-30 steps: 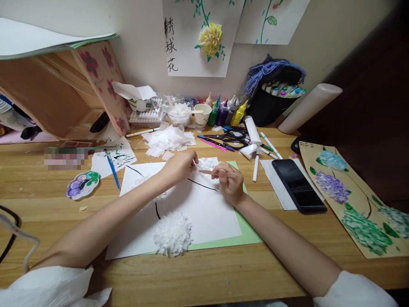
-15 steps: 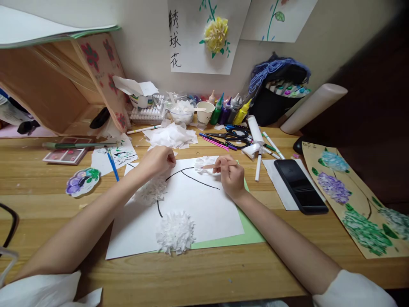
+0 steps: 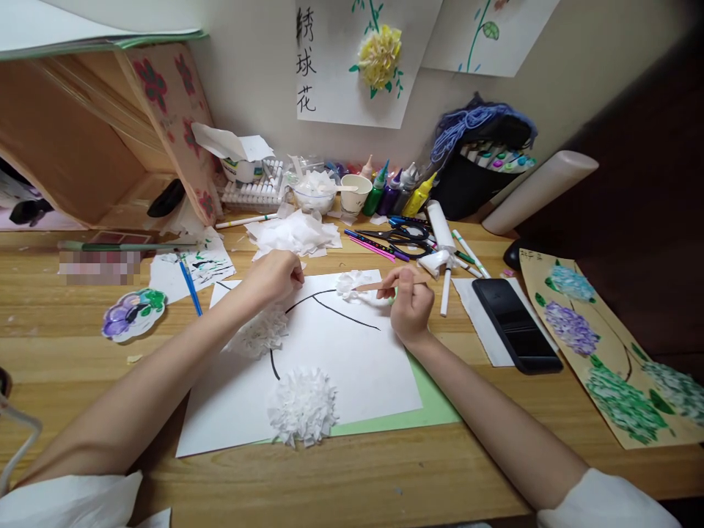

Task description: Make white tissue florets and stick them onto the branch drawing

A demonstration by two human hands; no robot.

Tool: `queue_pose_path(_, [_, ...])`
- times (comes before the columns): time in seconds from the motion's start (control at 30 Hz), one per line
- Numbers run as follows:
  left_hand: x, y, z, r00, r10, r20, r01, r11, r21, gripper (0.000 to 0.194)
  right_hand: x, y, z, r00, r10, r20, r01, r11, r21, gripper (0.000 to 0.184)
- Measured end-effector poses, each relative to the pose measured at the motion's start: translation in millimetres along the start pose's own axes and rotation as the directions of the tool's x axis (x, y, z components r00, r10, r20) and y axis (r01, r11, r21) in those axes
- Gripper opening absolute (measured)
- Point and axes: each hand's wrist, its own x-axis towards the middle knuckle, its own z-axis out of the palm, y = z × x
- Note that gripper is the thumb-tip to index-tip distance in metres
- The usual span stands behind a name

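Note:
My right hand (image 3: pixel 411 302) grips a slim wood-coloured pencil (image 3: pixel 367 287), its point at a small white tissue-paper cluster (image 3: pixel 352 281) by the top edge of a white sheet (image 3: pixel 352 367). Bent and pinched, the fingers of my left hand (image 3: pixel 281 277) rest over the sheet's upper edge, near a pile of white tissue pieces (image 3: pixel 294 233); whatever they hold is hidden. Black curved stems are drawn on the sheet. Two fuller white tissue flowers are stuck there, one at the lower edge (image 3: pixel 303 405) and one (image 3: pixel 257 330) partly covered by my left forearm.
Green paper (image 3: pixel 434 403) shows beneath the sheet. Scissors (image 3: pixel 399 236), pens and a white roll lie behind my right hand. A phone (image 3: pixel 517 323) and a painted flower picture (image 3: pixel 610 352) are at right. Paint bottles (image 3: pixel 377 192) and a paper cup (image 3: pixel 355 192) stand at the back.
My right hand has shifted a little to the right, with the pencil's point drawn slightly across the small cluster. My left hand stays pinched in nearly the same spot. The view has tilted slightly.

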Motion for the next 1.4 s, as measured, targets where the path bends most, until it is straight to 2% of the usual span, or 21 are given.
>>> queue_pose_path(0.13, [0, 0, -0.2, 1.000, 0.001, 0.004, -0.001, 1.000, -0.004, 0.026, -2, 1, -2, 0.987, -0.122, 0.102, 0.133, 0.985, -0.112, 0.039])
queue_pose_path(0.33, [0, -1, 0.5, 1.000, 0.021, -0.009, -0.021, 1.000, -0.019, 0.024, 0, -3, -1, 0.939, -0.247, 0.237, 0.302, 0.925, -0.232, 0.033])
queue_pose_path(0.47, [0, -1, 0.8, 1.000, 0.004, -0.009, -0.005, 1.000, -0.010, 0.024, 9, -16, 4, 0.903, -0.259, 0.342, 0.361, 0.889, -0.281, 0.032])
queue_pose_path(0.57, [1, -2, 1.3, 1.000, 0.011, -0.009, -0.011, 1.000, -0.010, 0.024, 22, -24, 12, 0.896, -0.217, 0.386, 0.346, 0.888, -0.304, 0.035])
queue_pose_path(0.77, [1, -2, 1.9, 1.000, 0.022, -0.011, -0.023, 1.000, -0.015, 0.024, 40, -28, 19, 0.915, -0.068, 0.399, 0.191, 0.941, -0.278, 0.043])
queue_pose_path(0.9, [-1, -1, 0.8, 1.000, 0.015, -0.016, -0.015, 1.000, 0.004, 0.025, 34, -26, 6, 0.968, -0.001, 0.252, 0.039, 0.988, -0.147, 0.044])
queue_pose_path(0.97, [-2, 1, 0.1, 1.000, 0.018, -0.014, -0.018, 1.000, 0.007, 0.025, 28, -24, 0, 0.986, -0.002, 0.164, 0.017, 0.996, -0.088, 0.042])
queue_pose_path(1.07, [-3, 2, -0.9, 1.000, 0.019, -0.014, -0.019, 1.000, 0.019, 0.024, 20, -21, -5, 0.987, -0.045, 0.152, 0.057, 0.996, -0.076, 0.040])
queue_pose_path(1.27, [-3, 2, -1.6, 1.000, 0.014, -0.010, -0.014, 0.999, 0.030, 0.024, 16, -17, 0, 0.955, -0.125, 0.269, 0.176, 0.969, -0.172, 0.039])
queue_pose_path(1.4, [-3, 2, -1.0, 1.000, 0.005, -0.012, -0.004, 1.000, 0.027, 0.023, 19, -17, 4, 0.925, -0.221, 0.310, 0.301, 0.923, -0.240, 0.039])
